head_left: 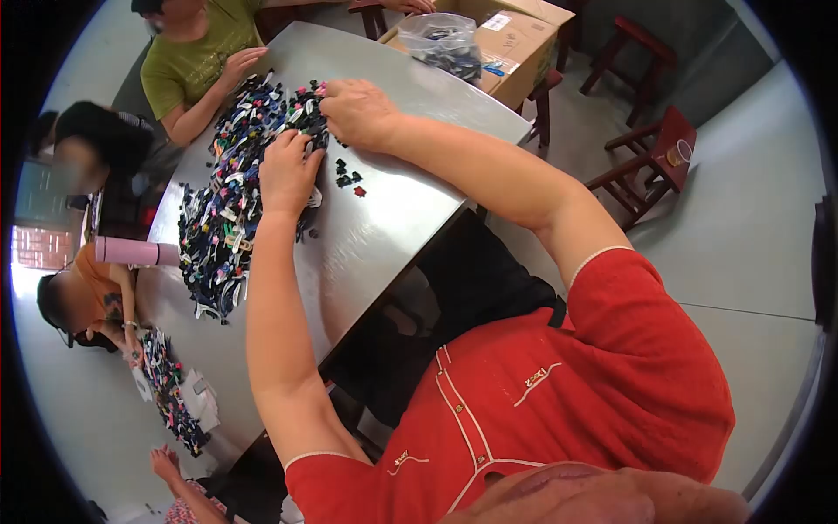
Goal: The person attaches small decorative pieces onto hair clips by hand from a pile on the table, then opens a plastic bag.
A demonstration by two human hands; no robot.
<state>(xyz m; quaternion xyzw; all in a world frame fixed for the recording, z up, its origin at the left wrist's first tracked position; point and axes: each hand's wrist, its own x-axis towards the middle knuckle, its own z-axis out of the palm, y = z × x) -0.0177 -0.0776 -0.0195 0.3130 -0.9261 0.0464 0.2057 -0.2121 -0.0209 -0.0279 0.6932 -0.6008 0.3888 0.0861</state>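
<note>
A wide heap of small pieces [229,188], mostly black with white, pink, blue and green ones among them, is spread over the metal table [367,253]. Some look like little hair clips, though they are too small to be sure. My left hand [288,173] rests on the heap's near edge, fingers bent over the pieces and thumb apart. Beyond it, my right hand [360,113] has curled fingers closed at the heap's far end; what they pinch is hidden. Several black pieces [345,175] and a red piece [360,191] lie loose below my right hand.
A person in a green shirt [205,65] has a hand at the heap. A carton [519,39] with a plastic bag of dark pieces [445,44] stands beyond the table. A pink bottle [135,251] and another pile [170,393] are leftward. Red stools [650,162] stand right, one bearing a cup [678,154].
</note>
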